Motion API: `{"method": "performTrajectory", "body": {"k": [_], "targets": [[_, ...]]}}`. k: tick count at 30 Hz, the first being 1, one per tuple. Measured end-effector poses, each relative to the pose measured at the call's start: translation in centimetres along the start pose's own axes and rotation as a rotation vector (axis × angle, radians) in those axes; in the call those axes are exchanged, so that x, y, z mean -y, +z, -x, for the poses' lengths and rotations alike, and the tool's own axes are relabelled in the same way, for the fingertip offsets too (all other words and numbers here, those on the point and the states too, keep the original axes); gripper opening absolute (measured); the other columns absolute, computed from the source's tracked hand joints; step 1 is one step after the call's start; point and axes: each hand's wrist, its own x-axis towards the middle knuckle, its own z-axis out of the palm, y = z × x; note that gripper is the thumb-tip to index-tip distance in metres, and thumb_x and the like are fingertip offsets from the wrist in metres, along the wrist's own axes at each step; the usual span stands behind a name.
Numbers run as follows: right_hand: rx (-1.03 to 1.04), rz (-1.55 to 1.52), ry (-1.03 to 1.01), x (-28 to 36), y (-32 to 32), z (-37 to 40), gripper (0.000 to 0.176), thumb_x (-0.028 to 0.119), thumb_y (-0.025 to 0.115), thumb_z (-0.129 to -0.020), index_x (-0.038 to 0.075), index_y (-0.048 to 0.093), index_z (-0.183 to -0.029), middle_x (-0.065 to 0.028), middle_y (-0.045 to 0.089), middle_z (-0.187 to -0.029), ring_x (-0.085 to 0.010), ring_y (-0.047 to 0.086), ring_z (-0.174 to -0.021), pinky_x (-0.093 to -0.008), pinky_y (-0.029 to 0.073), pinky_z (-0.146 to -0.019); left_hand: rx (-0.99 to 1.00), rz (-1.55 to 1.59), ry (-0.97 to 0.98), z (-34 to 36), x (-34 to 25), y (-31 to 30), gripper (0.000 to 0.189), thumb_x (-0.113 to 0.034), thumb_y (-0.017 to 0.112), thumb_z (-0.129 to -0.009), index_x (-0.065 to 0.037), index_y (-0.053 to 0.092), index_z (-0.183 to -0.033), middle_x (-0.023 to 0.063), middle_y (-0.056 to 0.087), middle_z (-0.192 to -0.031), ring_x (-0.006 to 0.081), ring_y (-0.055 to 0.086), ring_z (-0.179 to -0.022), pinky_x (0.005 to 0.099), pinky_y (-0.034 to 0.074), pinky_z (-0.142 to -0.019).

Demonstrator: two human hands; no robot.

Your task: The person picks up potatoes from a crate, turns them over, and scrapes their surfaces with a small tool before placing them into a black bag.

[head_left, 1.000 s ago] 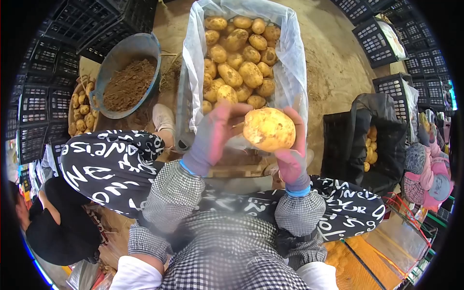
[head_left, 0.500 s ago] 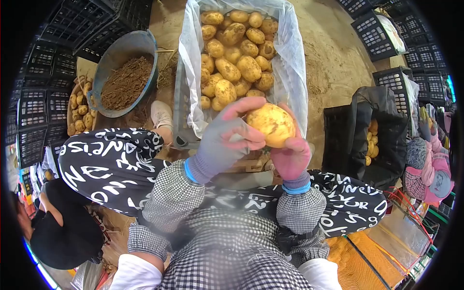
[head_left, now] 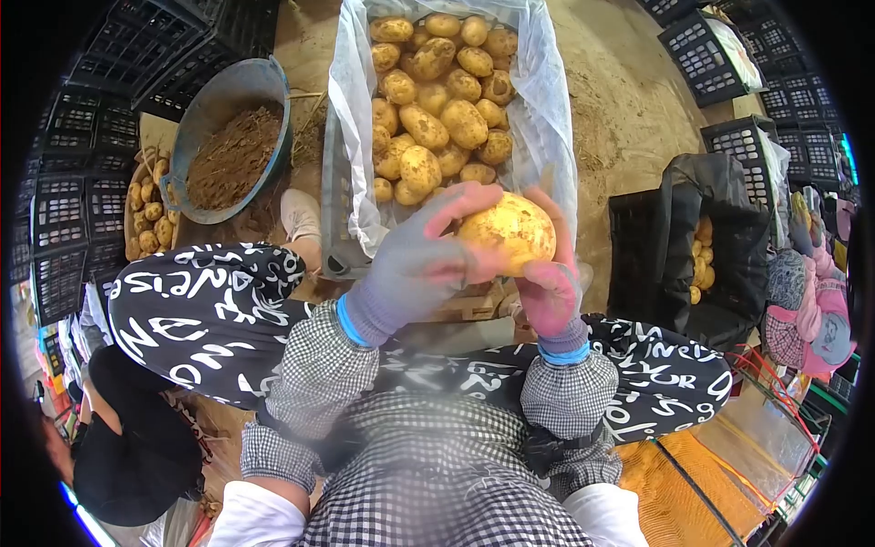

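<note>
A large yellow potato (head_left: 510, 230) is held in front of me by both gloved hands. My right hand (head_left: 550, 290) cups it from below and from the right side, fingers up behind it. My left hand (head_left: 421, 263) lies against its left side, with fingers curled over its front. Just beyond the hands stands a crate lined with a clear plastic bag (head_left: 547, 118) and filled with several potatoes (head_left: 437, 118).
A blue tub of brown soil (head_left: 228, 146) sits to the left, next to a basket of small potatoes (head_left: 146, 214). A black crate with a dark liner (head_left: 693, 237) holds a few potatoes at right. Stacked black crates (head_left: 82, 137) ring the sandy floor. Another person crouches at lower left (head_left: 128, 438).
My left hand has closed in over the potato's left side and slid across its front. The potato has stayed at about the same place, held by my right hand.
</note>
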Motion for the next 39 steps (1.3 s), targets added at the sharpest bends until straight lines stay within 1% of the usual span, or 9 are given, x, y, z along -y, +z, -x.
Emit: {"method": "performTrajectory", "body": {"k": [2,8,10,16,23,26,30,35,39], "targets": [[0.004,-0.005,-0.001,0.0,0.0,0.0,0.09,0.017,0.066,-0.072,0.0,0.024,-0.149,-0.0174,0.044,-0.142,-0.0294,0.046,-0.131,-0.041,0.036,-0.111,0.049,-0.263,0.172,-0.1,0.4,-0.8,0.03,-0.005,0.077,-0.078,-0.01,0.074,-0.107,0.0156,0.041,-0.145,0.0299,0.043,-0.133,0.037,0.038,-0.108],[0.055,0.144,-0.081,0.2,0.1,0.0,0.081,0.015,0.068,-0.078,0.002,0.028,-0.147,-0.015,0.048,-0.135,-0.0264,0.049,-0.126,-0.0374,0.041,-0.108,-0.269,0.512,-0.231,-0.3,0.2,1.3,0.077,-0.003,0.085,-0.065,-0.003,0.05,-0.133,0.0121,0.041,-0.144,0.021,0.043,-0.131,0.0327,0.037,-0.109],[0.054,0.36,-0.103,-0.2,0.6,0.0,0.083,0.025,0.069,-0.08,0.0,0.027,-0.147,-0.014,0.047,-0.136,-0.0246,0.048,-0.127,-0.0371,0.038,-0.11,-0.17,0.347,-0.288,0.0,0.8,1.1,0.089,-0.003,0.087,-0.063,-0.003,0.041,-0.139,0.0101,0.042,-0.141,0.0189,0.044,-0.129,0.0319,0.037,-0.109],[-0.018,0.949,-0.39,-0.3,-2.0,-1.0,0.044,0.031,0.049,-0.099,-0.001,0.053,-0.128,-0.0092,0.058,-0.118,-0.0168,0.058,-0.107,-0.029,0.045,-0.094,-0.085,0.266,-0.329,0.6,1.6,1.7,0.094,-0.001,0.087,-0.06,-0.004,0.039,-0.141,0.0085,0.044,-0.135,0.0191,0.045,-0.127,0.0319,0.037,-0.109],[-0.153,0.514,0.136,0.3,-0.7,-0.5,0.048,0.033,0.052,-0.098,-0.004,0.054,-0.129,-0.0075,0.06,-0.121,-0.0123,0.058,-0.102,-0.0247,0.048,-0.086,-0.155,-0.064,-0.308,0.5,2.3,1.7,0.089,-0.011,0.088,-0.063,-0.004,0.041,-0.139,0.0088,0.044,-0.136,0.0221,0.047,-0.126,0.0328,0.039,-0.107],[-0.124,0.574,0.006,-1.5,-0.5,-0.6,0.052,0.033,0.056,-0.097,-0.002,0.05,-0.134,-0.0077,0.06,-0.122,-0.0121,0.059,-0.104,-0.0234,0.049,-0.083,-0.155,-0.242,-0.263,0.6,2.2,1.3,0.085,-0.02,0.087,-0.068,-0.004,0.042,-0.138,0.0104,0.042,-0.14,0.0236,0.046,-0.127,0.0348,0.04,-0.107],[-0.145,0.141,0.144,0.2,0.2,-0.3,0.05,0.019,0.063,-0.093,0.001,0.048,-0.136,-0.011,0.059,-0.124,-0.019,0.059,-0.111,-0.0319,0.049,-0.095,-0.326,0.741,-0.528,-0.2,2.0,-0.4,0.077,-0.024,0.083,-0.073,-0.003,0.046,-0.137,0.0135,0.044,-0.141,0.0239,0.044,-0.13,0.037,0.038,-0.108],[-0.001,-0.065,0.143,0.7,-0.1,-0.2,0.061,0.034,0.061,-0.095,0.001,0.041,-0.141,-0.0098,0.057,-0.128,-0.0168,0.062,-0.104,-0.0277,0.054,-0.081,-0.174,-0.319,0.012,-0.9,0.6,0.7,0.069,-0.023,0.08,-0.079,-0.004,0.048,-0.137,0.0135,0.049,-0.137,0.0199,0.046,-0.129,0.0323,0.04,-0.106],[0.045,0.204,0.225,2.0,0.2,0.5,0.064,0.042,0.058,-0.096,0.001,0.04,-0.142,-0.0096,0.057,-0.127,-0.0163,0.063,-0.099,-0.0257,0.055,-0.071,-0.163,-0.079,-0.154,-0.5,0.5,0.0,0.072,-0.023,0.081,-0.078,-0.003,0.048,-0.138,0.0128,0.047,-0.139,0.0206,0.045,-0.129,0.0336,0.037,-0.108]]}}
